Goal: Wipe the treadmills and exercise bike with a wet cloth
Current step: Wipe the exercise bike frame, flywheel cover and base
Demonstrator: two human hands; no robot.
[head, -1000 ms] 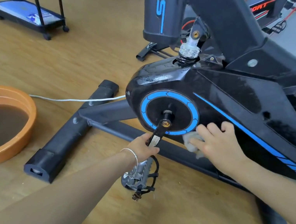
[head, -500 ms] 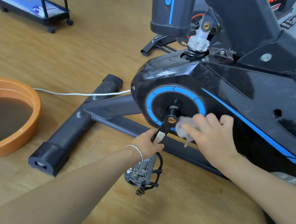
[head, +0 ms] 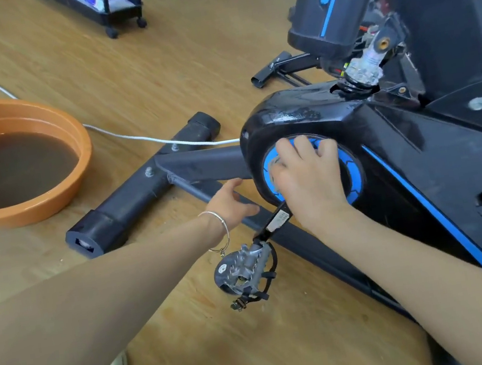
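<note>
I see the exercise bike (head: 414, 129) filling the right side of the head view, its black housing glossy and streaked with wet marks on top. My right hand (head: 308, 178) presses a pale cloth (head: 276, 165) flat against the blue ring (head: 354, 177) around the crank hub; the fingers curl over the cloth, which peeks out at the hand's 9 o'clock edge. Most of the cloth is hidden under the palm.

My left hand (head: 230, 203) hovers at 9 o'clock from the right hand, fingers loosely extended and holding nothing, just above the bike's lower frame bar. A thin bangle (head: 221, 232) hangs on that wrist. The crank arm (head: 274, 222) runs out from under the right hand toward 7 o'clock, ending in the metal pedal (head: 244, 268) with its strap.

At 9 o'clock in the view sits an orange basin (head: 80, 151) of brown water on the wooden floor (head: 152, 70). A white cable (head: 138, 138) crosses the floor over the bike's front stabiliser bar (head: 140, 195). A wheeled rack (head: 110, 4) stands at 11 o'clock.
</note>
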